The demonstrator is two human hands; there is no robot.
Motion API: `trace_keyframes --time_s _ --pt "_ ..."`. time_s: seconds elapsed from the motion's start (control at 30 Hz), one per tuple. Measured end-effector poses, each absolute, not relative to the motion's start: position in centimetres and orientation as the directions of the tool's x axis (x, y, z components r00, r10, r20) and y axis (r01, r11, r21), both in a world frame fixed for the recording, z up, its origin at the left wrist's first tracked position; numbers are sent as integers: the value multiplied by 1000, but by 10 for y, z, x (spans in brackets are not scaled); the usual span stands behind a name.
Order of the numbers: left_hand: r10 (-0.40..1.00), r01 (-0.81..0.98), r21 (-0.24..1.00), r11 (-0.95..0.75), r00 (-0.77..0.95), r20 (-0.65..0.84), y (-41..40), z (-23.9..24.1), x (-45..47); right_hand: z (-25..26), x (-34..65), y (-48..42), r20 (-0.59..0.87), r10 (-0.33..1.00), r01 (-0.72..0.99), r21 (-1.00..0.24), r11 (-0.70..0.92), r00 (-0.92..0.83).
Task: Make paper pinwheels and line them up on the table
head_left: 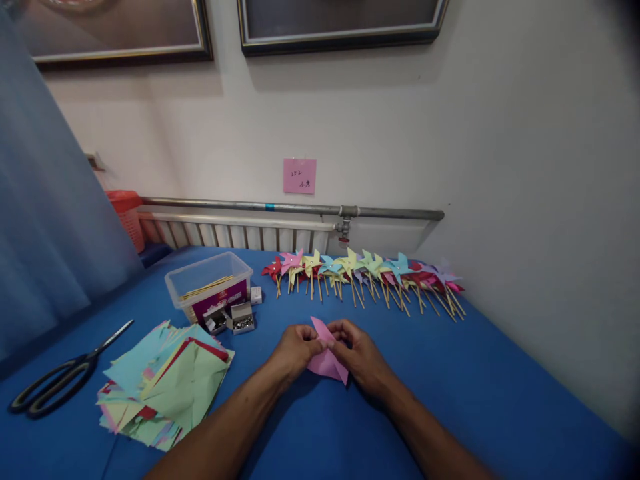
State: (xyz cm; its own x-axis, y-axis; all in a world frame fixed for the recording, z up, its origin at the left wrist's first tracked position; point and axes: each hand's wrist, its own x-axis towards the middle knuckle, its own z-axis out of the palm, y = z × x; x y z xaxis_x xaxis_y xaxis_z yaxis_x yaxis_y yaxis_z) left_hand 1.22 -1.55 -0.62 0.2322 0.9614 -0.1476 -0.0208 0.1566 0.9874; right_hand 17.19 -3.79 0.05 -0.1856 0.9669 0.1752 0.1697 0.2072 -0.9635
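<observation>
A pink paper pinwheel (327, 365) with its corners folded inward is held between both hands over the blue table. My left hand (297, 348) pinches it near the centre from the left. From the right, my right hand (361, 353) grips it with thumb and fingers closed. The thumbs nearly meet at its middle, and the fingers behind the paper are partly hidden. No stick shows on this piece. Beyond the hands lies a row of finished pinwheels (350, 264) in several colours, on thin wooden sticks pointing toward me.
Left of my arm lies a stack of cut coloured paper (185, 390), with black-handled scissors (65, 380) beside it. A clear plastic box (173, 283) holds sticks. Small open boxes of metal pins (243, 323) stand before it. A radiator (240, 235) and wall run behind the blue table (480, 393).
</observation>
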Motion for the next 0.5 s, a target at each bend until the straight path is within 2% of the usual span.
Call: trace_keyframes --time_s 0.2,0.37,0.5 --pt "962 -50 986 159 235 -143 -14 -8 12 2 175 -38 228 960 215 -942 260 -163" --pt "953 -189 959 212 256 -161 -11 -4 5 -4 180 -32 212 977 129 -969 212 -20" --pt "966 -324 921 216 206 -154 -7 3 -5 -7 180 -32 147 986 49 -987 152 -84"
